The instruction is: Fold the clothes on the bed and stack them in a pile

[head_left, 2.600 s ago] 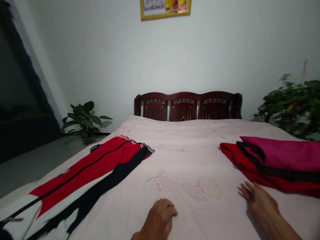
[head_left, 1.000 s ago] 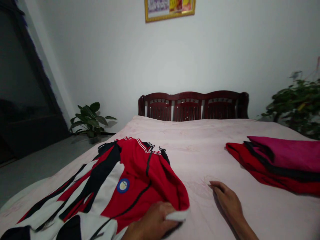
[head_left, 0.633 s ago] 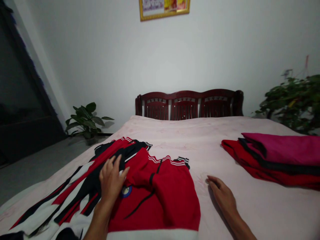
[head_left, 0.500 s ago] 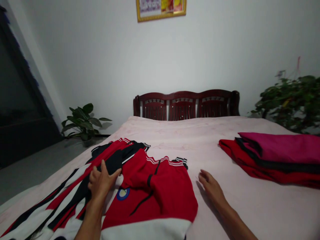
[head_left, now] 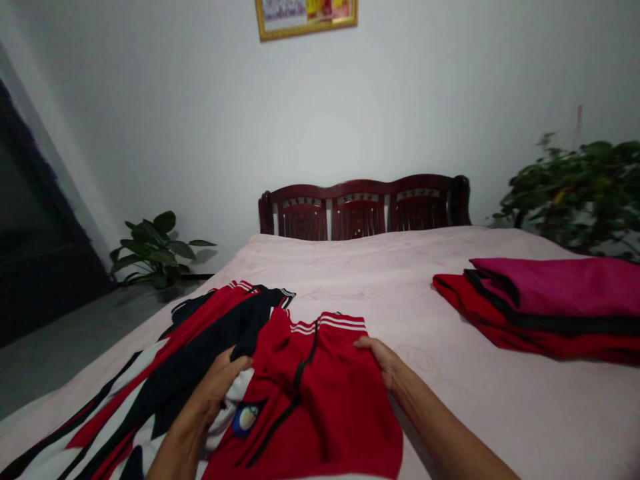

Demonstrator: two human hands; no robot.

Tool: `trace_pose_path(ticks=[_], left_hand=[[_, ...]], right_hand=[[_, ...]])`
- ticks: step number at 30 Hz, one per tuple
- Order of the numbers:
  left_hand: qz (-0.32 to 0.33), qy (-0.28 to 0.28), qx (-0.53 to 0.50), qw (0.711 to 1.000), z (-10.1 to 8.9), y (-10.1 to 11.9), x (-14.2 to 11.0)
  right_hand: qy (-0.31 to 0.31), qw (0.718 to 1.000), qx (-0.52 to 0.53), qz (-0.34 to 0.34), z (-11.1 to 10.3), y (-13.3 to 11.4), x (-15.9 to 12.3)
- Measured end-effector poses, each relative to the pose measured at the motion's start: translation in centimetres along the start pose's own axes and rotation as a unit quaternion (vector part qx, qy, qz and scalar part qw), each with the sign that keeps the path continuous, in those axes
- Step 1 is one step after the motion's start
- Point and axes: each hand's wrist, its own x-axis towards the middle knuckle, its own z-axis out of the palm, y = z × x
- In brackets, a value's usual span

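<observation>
A red jacket [head_left: 345, 400] with a black zip, white-striped collar and round blue badge lies in front of me on the bed. At its left edge my left hand [head_left: 223, 380] is closed on the cloth, thumb pointing right by the white and dark part. My right hand [head_left: 383, 360] grips the jacket's right side just below the collar, its fingertips partly hidden. Left of the jacket, several red, black and white garments [head_left: 175, 363] lie spread and overlapping, some beneath my left forearm.
The pink-sheeted bed [head_left: 425, 300] reaches back to a dark wooden headboard [head_left: 360, 207]. On the right lies a folded stack of magenta, black and red cloth [head_left: 555, 290]. Potted plants stand at left [head_left: 155, 250] and right [head_left: 580, 193]. A framed picture [head_left: 307, 30] hangs above.
My right hand has come left from the bare sheet and taken hold of the jacket. My left hand has closed on its left edge. The jacket's cloth has shifted and the view has turned slightly.
</observation>
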Motion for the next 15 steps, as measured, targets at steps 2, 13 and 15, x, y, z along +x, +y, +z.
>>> trace_pose_path(ticks=[2, 13, 15], left_hand=[[0.045, 0.019, -0.068, 0.997, -0.5, 2.0, 0.0], [0.327, 0.158, 0.123, 0.923, 8.7, 19.6, 15.5], [0.273, 0.129, 0.225, 0.926, 9.6, 18.8, 17.2]], right_hand=[[-0.025, 0.996, 0.084, -0.002, -1.8, 0.1, -2.9], [0.241, 0.927, 0.197, -0.210, -8.3, -0.8, -11.0], [0.255, 0.924, 0.218, -0.185, -8.7, -0.4, -10.4]])
